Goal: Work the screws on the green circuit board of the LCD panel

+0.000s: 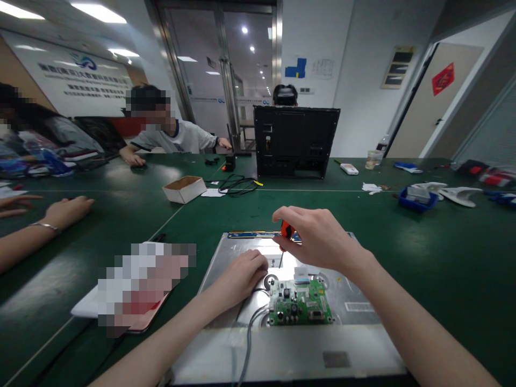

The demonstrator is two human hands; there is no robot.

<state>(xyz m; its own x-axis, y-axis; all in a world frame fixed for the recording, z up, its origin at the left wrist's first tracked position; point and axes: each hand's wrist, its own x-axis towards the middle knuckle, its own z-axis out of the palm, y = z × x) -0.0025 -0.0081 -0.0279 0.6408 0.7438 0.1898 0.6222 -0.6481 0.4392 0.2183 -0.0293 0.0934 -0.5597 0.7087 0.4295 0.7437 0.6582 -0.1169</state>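
Note:
My right hand (pixel 312 236) grips a screwdriver (pixel 287 230) by its orange and black handle, with the thin shaft pointing down toward the metal back of a display panel (pixel 355 344). My left hand (pixel 244 271) rests on the panel with its fingers bent together; whatever lies under the fingertips is hidden. Just right of it, a green circuit board (pixel 300 303) sits on the panel, with a flat white ribbon cable (pixel 301 274) at its top edge. Grey cables (pixel 249 336) run from the board's left side toward the panel's lower edge.
A black monitor housing (pixel 296 142) stands upright across the green table, with a person behind it. Other people sit at the left. A white box (pixel 184 190), black cable (pixel 238 185), blue tray (pixel 417 199) and cup (pixel 373 159) lie around. Blurred-out items (pixel 141 290) lie left of the panel.

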